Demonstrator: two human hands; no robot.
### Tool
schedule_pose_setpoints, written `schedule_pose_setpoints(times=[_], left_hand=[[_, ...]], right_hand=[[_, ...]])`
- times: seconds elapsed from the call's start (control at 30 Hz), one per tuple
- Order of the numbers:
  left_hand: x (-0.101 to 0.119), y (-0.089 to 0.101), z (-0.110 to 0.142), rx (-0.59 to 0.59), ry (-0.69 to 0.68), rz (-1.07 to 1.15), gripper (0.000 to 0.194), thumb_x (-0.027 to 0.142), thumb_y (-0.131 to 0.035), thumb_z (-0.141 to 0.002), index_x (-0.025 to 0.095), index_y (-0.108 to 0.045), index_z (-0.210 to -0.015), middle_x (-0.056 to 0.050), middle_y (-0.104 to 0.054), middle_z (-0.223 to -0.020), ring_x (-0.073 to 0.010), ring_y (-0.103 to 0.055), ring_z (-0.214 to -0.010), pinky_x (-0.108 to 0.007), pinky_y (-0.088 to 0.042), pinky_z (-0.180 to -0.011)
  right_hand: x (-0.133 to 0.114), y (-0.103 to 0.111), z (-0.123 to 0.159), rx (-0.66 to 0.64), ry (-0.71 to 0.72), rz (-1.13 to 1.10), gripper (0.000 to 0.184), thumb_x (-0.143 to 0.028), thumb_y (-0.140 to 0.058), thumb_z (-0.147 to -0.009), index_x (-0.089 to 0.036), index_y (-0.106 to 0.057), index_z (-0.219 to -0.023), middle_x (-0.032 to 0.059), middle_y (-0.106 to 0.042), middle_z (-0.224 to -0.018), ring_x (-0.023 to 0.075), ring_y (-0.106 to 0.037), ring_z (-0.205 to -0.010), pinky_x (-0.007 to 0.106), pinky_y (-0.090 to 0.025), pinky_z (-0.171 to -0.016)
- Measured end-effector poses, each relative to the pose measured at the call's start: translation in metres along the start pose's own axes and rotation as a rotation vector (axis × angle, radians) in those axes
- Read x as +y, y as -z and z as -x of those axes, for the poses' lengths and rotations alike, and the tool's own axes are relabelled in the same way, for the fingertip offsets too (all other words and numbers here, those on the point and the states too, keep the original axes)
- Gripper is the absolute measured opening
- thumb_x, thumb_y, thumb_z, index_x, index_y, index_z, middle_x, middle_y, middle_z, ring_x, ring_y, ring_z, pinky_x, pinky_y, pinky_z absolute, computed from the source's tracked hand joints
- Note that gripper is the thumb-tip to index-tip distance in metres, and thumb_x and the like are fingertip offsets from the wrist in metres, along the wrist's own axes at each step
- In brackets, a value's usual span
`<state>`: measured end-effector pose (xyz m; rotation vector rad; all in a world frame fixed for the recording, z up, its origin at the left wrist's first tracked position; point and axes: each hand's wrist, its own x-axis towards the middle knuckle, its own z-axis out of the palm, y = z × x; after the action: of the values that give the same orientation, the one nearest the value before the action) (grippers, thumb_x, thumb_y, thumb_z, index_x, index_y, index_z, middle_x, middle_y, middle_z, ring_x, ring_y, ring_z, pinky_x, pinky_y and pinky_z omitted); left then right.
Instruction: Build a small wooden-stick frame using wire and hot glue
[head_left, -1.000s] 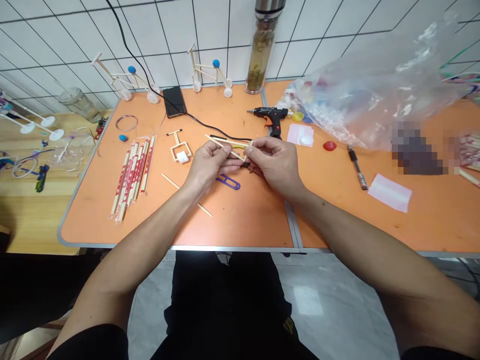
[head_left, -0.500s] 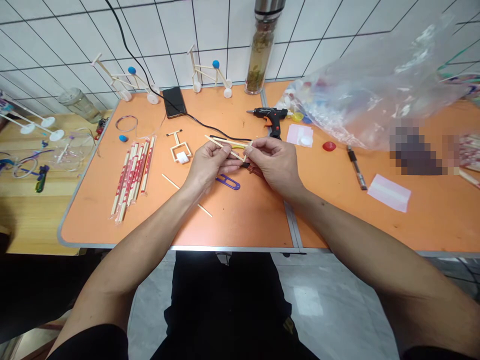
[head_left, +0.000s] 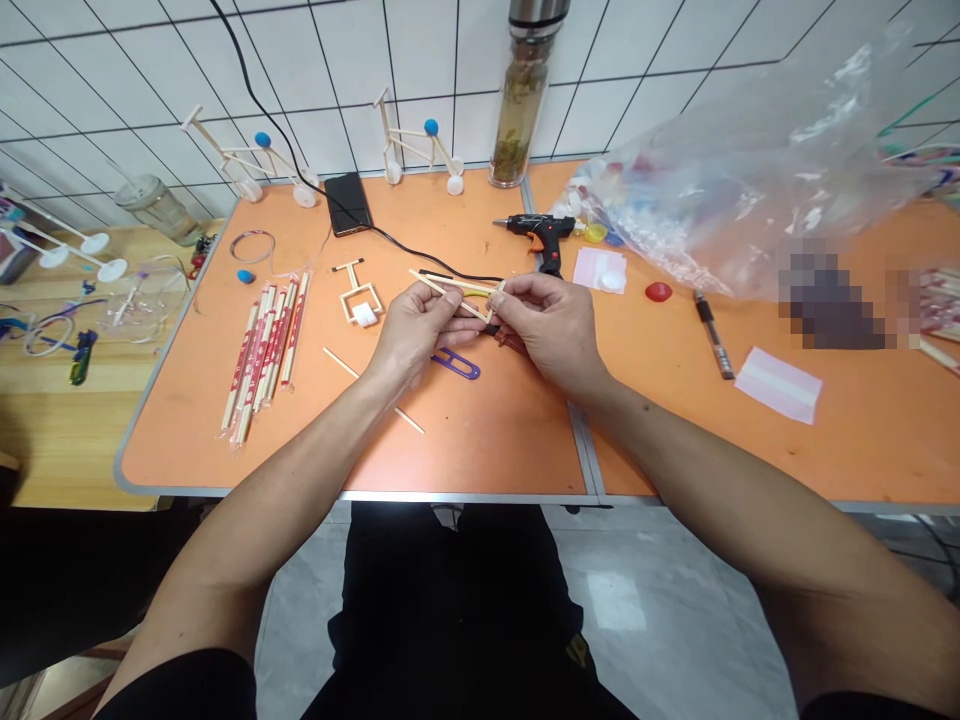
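**Small stick frame held between my two hands**

I hold a small frame of thin wooden sticks (head_left: 442, 288) in the air, just above the orange table (head_left: 480, 440). My left hand (head_left: 416, 327) is closed around the left part of it, and my right hand (head_left: 549, 320) pinches the right end between the thumb and fingers. Neither hand is open, and the two hands are very near each other, so the frame is between them and partly hidden by my fingers.

I think this frame is very light and stiff, but also fragile, because the sticks are thin and the joints look small. Maybe they can break or come loose if I bend them. It is better to take hold close to a joint, not at the far tip of a stick.

Under my hands lies a purple clip (head_left: 456, 364), and a loose wooden stick (head_left: 341, 363) is near my left wrist. On the left there is another small stick frame (head_left: 358, 295) and a row of chopsticks in red-printed paper (head_left: 262, 350). Beyond my right hand is a black hot glue gun (head_left: 536, 228), with a black cable (head_left: 450, 266) running behind the frame.
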<state>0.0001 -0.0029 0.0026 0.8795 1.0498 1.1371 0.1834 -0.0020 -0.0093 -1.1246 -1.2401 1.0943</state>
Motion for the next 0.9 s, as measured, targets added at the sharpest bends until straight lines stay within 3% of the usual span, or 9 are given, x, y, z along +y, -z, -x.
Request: schedule_pose_setpoints(times=[0.4, 0.9], left_hand=[[0.0028, -0.0024, 0.0013, 0.025, 0.032, 0.006, 0.037, 0.04, -0.099, -0.096, 0.021, -0.068, -0.102, -0.004, -0.088, -0.091, -0.0214, -0.092, -0.09, -0.02, -0.07, -0.071], [0.0033, -0.0023, 0.0015, 0.021, 0.029, 0.014, 0.03, 0.035, -0.094, -0.101, 0.021, -0.069, -0.103, -0.003, -0.087, -0.09, -0.0191, -0.091, -0.084, -0.02, -0.069, -0.071]], right_hand=[[0.0007, 0.0001, -0.0008, -0.005, 0.002, 0.032, 0.026, -0.047, -0.095, -0.088, -0.027, -0.078, -0.082, -0.0004, -0.073, -0.072, 0.0155, -0.063, -0.061, 0.031, -0.055, -0.058], [0.0013, 0.0005, -0.0004, 0.0, -0.001, 0.018, 0.026, -0.046, -0.095, -0.089, -0.027, -0.079, -0.083, -0.0001, -0.074, -0.073, 0.0156, -0.064, -0.06, 0.03, -0.055, -0.057]])
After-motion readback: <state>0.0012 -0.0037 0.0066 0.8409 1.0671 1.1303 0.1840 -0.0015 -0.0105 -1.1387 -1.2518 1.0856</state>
